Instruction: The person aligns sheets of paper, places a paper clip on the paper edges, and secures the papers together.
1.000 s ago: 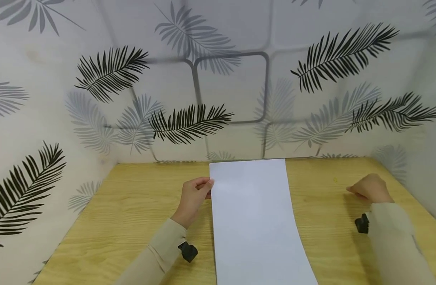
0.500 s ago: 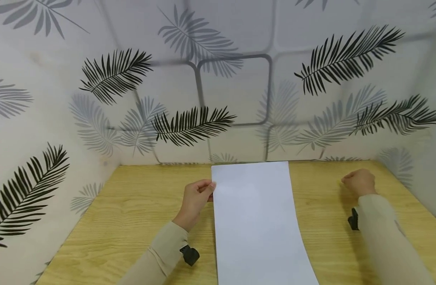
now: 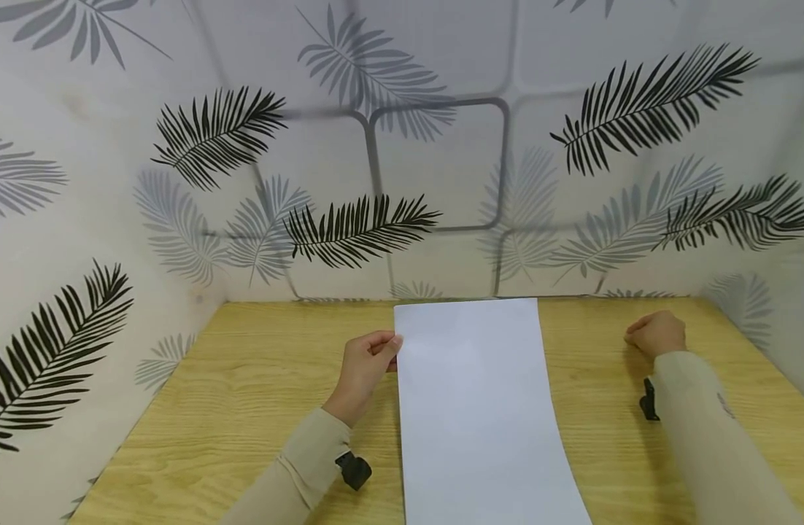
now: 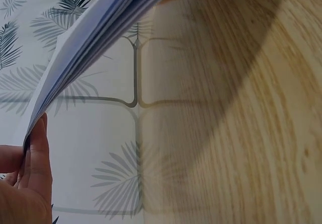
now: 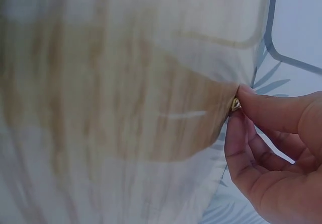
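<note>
A stack of white paper [image 3: 474, 408] runs from the back of the table toward the front, slightly bent. My left hand [image 3: 362, 368] pinches its left edge near the far end between thumb and fingers. In the left wrist view, several sheets of the paper [image 4: 100, 48] show as layers above my left hand [image 4: 30, 178]. To the right of the paper, my right hand [image 3: 658, 335] is down at the table. In the right wrist view, my right hand [image 5: 276, 143] pinches a tiny gold wire piece, apparently a paper clip [image 5: 235, 104], mostly hidden by the fingertips.
The glossy wood-grain table [image 3: 244, 394] ends at a back wall [image 3: 435, 175] with a leaf pattern. Side walls close it in at left and right. A small black camera [image 3: 354, 470] sits on the left wrist, another black camera [image 3: 649, 399] on the right.
My right hand has moved left and slightly farther back to the small yellow piece on the table and now pinches it. The left hand keeps its hold on the paper.
</note>
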The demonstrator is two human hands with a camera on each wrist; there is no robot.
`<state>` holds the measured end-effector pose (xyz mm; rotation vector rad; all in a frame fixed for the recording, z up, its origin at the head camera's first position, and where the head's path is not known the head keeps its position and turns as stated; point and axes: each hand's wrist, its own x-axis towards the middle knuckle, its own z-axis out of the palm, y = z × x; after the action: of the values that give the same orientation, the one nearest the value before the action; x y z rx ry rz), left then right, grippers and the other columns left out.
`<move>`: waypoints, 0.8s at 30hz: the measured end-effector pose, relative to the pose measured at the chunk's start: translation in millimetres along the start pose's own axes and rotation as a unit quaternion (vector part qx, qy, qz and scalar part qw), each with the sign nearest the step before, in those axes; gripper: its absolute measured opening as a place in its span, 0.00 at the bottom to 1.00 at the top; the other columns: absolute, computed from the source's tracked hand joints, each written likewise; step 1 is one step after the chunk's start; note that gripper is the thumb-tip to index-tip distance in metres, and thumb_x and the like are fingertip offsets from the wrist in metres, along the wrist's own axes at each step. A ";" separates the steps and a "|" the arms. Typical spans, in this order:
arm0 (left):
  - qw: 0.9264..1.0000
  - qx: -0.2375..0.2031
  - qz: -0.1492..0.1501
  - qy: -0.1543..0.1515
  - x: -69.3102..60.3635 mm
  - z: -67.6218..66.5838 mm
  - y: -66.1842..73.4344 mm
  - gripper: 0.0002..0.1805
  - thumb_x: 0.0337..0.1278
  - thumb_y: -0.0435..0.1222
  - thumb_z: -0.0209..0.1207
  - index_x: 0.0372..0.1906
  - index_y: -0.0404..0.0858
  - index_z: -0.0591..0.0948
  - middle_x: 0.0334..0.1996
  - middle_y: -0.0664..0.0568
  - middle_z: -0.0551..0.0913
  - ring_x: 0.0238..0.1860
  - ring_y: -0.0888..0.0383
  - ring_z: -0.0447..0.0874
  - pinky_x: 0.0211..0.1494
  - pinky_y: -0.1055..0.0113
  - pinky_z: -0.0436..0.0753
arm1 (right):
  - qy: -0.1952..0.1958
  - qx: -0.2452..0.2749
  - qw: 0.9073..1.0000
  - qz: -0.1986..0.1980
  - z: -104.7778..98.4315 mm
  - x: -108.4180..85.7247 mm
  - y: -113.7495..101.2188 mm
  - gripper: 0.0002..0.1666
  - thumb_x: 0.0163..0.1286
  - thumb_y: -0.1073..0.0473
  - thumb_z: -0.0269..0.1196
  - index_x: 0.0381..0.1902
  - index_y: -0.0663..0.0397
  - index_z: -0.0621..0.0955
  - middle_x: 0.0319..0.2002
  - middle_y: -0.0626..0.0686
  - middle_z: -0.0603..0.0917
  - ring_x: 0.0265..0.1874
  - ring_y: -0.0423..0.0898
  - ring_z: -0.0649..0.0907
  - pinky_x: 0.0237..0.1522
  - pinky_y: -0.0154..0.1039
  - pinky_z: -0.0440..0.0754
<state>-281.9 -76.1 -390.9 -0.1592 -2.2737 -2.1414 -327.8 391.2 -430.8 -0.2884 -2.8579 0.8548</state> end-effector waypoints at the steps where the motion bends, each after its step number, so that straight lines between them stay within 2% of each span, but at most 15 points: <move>1: 1.000 0.000 0.001 0.000 0.2 0.0 -0.5 0.13 0.65 0.33 0.58 0.47 0.26 0.81 0.27 0.52 0.79 0.27 0.62 0.77 0.44 0.55 0.82 | -0.003 0.001 1.000 0.003 -0.1 0.3 0.3 0.12 0.60 0.65 0.64 0.33 0.74 0.83 0.29 0.64 0.85 0.41 0.71 0.76 0.53 0.65 0.67; 10: 1.000 -0.004 0.000 -0.005 -0.5 1.7 -0.3 0.13 0.66 0.33 0.58 0.47 0.26 0.81 0.28 0.53 0.79 0.28 0.62 0.77 0.45 0.54 0.81 | -0.041 0.016 0.998 0.037 -4.3 -4.2 -0.3 0.11 0.62 0.64 0.63 0.28 0.71 0.84 0.22 0.53 0.83 0.33 0.60 0.79 0.40 0.55 0.75; 15: 1.000 -0.001 0.000 -0.003 -1.1 2.5 0.2 0.12 0.66 0.32 0.58 0.47 0.27 0.81 0.28 0.53 0.79 0.28 0.62 0.77 0.45 0.53 0.81 | -0.063 0.026 0.997 0.027 -9.9 -5.4 3.1 0.13 0.63 0.61 0.63 0.29 0.71 0.85 0.21 0.50 0.83 0.30 0.56 0.80 0.44 0.58 0.75; 19: 1.000 0.005 -0.004 -0.001 -1.3 3.0 0.1 0.12 0.66 0.33 0.58 0.47 0.27 0.82 0.28 0.53 0.80 0.28 0.63 0.77 0.45 0.53 0.81 | -0.087 0.043 0.995 0.030 -15.8 -4.7 5.1 0.14 0.62 0.60 0.64 0.30 0.70 0.85 0.20 0.47 0.84 0.23 0.47 0.82 0.48 0.59 0.74; 21: 1.000 0.005 -0.005 -0.001 -1.2 3.1 -0.2 0.13 0.66 0.33 0.58 0.47 0.27 0.82 0.28 0.53 0.80 0.28 0.63 0.78 0.45 0.53 0.81 | -0.100 0.056 0.993 0.040 -18.5 -4.3 5.4 0.14 0.62 0.59 0.64 0.29 0.69 0.86 0.18 0.46 0.84 0.20 0.43 0.82 0.47 0.57 0.75; 24: 1.000 0.003 -0.003 -0.002 -0.7 3.1 -1.0 0.13 0.66 0.33 0.58 0.47 0.27 0.82 0.28 0.52 0.80 0.28 0.62 0.78 0.45 0.55 0.82 | -0.116 0.099 0.986 0.067 -21.1 -4.2 5.2 0.14 0.61 0.60 0.64 0.30 0.69 0.86 0.17 0.46 0.84 0.18 0.40 0.83 0.39 0.47 0.81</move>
<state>-281.1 -73.1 -392.1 -0.1573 -2.2854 -2.1405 -318.9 405.7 -416.6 -0.3817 -2.9571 1.2666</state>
